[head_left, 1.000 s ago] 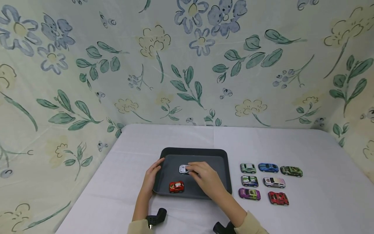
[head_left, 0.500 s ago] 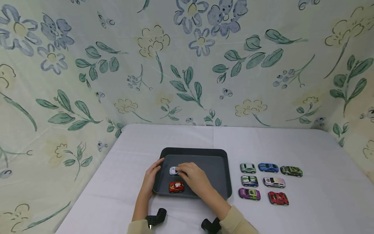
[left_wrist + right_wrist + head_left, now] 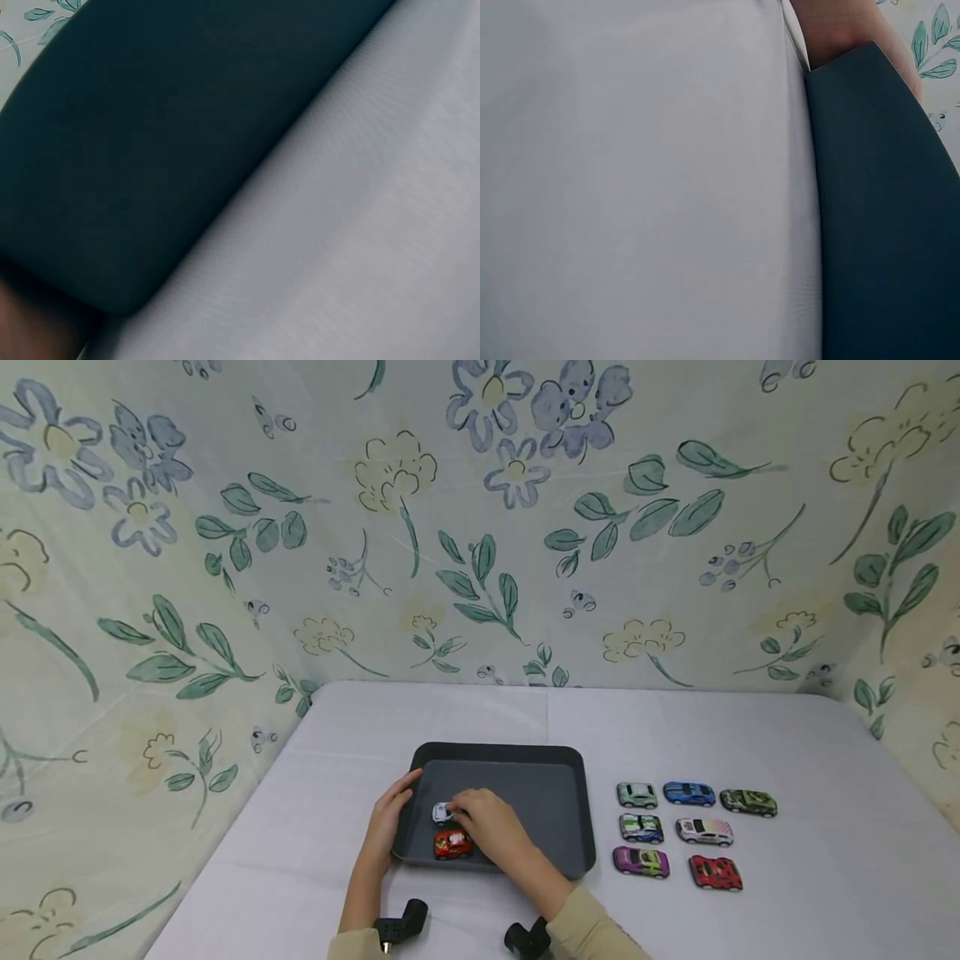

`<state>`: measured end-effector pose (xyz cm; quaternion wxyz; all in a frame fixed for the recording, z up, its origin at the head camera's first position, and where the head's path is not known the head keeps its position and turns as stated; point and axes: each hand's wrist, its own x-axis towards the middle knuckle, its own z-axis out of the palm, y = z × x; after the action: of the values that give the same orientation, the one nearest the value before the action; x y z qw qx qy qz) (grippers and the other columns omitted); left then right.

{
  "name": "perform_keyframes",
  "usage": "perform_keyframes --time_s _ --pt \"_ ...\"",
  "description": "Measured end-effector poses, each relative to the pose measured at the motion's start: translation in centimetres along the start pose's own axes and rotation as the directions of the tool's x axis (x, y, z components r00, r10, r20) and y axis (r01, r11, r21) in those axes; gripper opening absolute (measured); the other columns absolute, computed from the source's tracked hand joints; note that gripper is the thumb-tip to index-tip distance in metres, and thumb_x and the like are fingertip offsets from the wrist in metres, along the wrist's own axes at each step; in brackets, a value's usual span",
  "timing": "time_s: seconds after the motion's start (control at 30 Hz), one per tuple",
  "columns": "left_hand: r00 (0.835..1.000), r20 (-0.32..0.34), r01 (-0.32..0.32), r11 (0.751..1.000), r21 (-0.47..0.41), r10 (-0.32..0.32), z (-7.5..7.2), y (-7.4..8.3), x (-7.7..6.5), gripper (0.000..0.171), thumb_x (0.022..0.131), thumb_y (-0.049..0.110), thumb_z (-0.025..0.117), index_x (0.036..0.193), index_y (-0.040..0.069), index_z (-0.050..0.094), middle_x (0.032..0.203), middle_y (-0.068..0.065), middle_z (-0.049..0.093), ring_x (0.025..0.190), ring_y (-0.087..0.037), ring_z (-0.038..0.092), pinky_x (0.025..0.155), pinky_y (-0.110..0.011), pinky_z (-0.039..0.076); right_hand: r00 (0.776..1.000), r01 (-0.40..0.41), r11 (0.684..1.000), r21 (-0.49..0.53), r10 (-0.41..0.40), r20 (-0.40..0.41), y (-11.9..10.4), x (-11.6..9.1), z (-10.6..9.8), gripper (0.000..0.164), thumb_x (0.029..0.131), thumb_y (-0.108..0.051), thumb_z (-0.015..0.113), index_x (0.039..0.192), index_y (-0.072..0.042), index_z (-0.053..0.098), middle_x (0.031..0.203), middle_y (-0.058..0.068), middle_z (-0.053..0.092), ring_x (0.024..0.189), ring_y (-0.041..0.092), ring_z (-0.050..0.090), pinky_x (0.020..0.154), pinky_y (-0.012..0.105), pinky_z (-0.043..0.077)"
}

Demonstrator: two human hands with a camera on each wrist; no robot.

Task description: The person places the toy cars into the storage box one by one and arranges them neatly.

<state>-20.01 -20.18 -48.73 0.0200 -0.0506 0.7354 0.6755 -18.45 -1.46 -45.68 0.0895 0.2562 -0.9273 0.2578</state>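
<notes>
In the head view, a dark grey tray (image 3: 525, 777) lies on the white-covered table. My right hand (image 3: 491, 827) reaches over it and pinches a small white toy car (image 3: 442, 812) by its right end. Just in front of that car sits a red toy car (image 3: 451, 844) on the tray floor, partly behind the hand. My left hand (image 3: 387, 818) rests along the tray's left rim, fingers extended toward the far side. The wrist views mainly show the tray's dark outer side (image 3: 165, 150) and the cloth; no toy car appears in them.
Several toy cars stand in rows right of the tray, among them a blue one (image 3: 688, 793), a camouflage one (image 3: 748, 802), a purple one (image 3: 641, 862) and a red one (image 3: 716, 872). A floral curtain (image 3: 480, 527) hangs behind the table.
My right hand has carried the white car left across the tray, then toward the near side, close behind the red car. The left hand has stayed at the rim.
</notes>
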Motion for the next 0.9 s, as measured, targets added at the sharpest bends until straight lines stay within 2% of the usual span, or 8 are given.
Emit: perform_keyframes --time_s 0.2,0.53,0.77,0.9 --pt "1.000 0.001 -0.026 0.999 0.019 0.026 -0.05 -0.13 -0.11 0.038 0.094 0.018 0.039 0.130 0.015 0.050 0.145 -0.005 0.036 0.139 -0.024 0.022 0.114 -0.048 0.013 0.999 -0.029 0.999 0.017 0.029 0.030 0.17 -0.26 0.50 0.015 0.085 -0.015 0.061 0.097 -0.016 0.070 0.101 -0.002 0.068 0.093 0.016 0.062 0.075 0.030 0.053" --pt "0.999 -0.006 -0.038 0.999 0.031 0.038 0.11 -0.33 -0.11 0.038 0.094 0.019 0.039 0.129 0.016 0.052 0.144 -0.006 0.037 0.139 -0.026 0.023 0.113 -0.050 0.015 0.998 -0.039 0.999 0.023 0.038 0.046 0.20 -0.30 0.57 0.016 0.086 -0.013 0.060 0.099 -0.016 0.068 0.103 -0.001 0.068 0.096 0.017 0.062 0.078 0.031 0.052" --pt "0.999 0.001 -0.033 0.999 0.019 0.033 0.09 0.25 -0.22 0.037 0.094 0.018 0.039 0.130 0.016 0.051 0.145 -0.004 0.037 0.139 -0.024 0.023 0.114 -0.048 0.014 0.997 -0.050 0.999 0.015 0.049 0.053 0.13 -0.27 0.41 0.017 0.086 -0.013 0.060 0.101 -0.017 0.067 0.106 -0.001 0.067 0.100 0.017 0.062 0.078 0.033 0.053" --pt "0.999 -0.007 -0.042 0.999 0.025 0.042 0.08 -0.17 0.03 0.038 0.094 0.019 0.039 0.129 0.016 0.052 0.144 -0.004 0.038 0.139 -0.024 0.024 0.113 -0.048 0.015 0.998 -0.046 0.999 0.005 0.045 0.053 0.19 -0.36 0.39 0.019 0.085 -0.014 0.061 0.103 -0.017 0.067 0.110 0.000 0.066 0.103 0.017 0.061 0.080 0.033 0.053"
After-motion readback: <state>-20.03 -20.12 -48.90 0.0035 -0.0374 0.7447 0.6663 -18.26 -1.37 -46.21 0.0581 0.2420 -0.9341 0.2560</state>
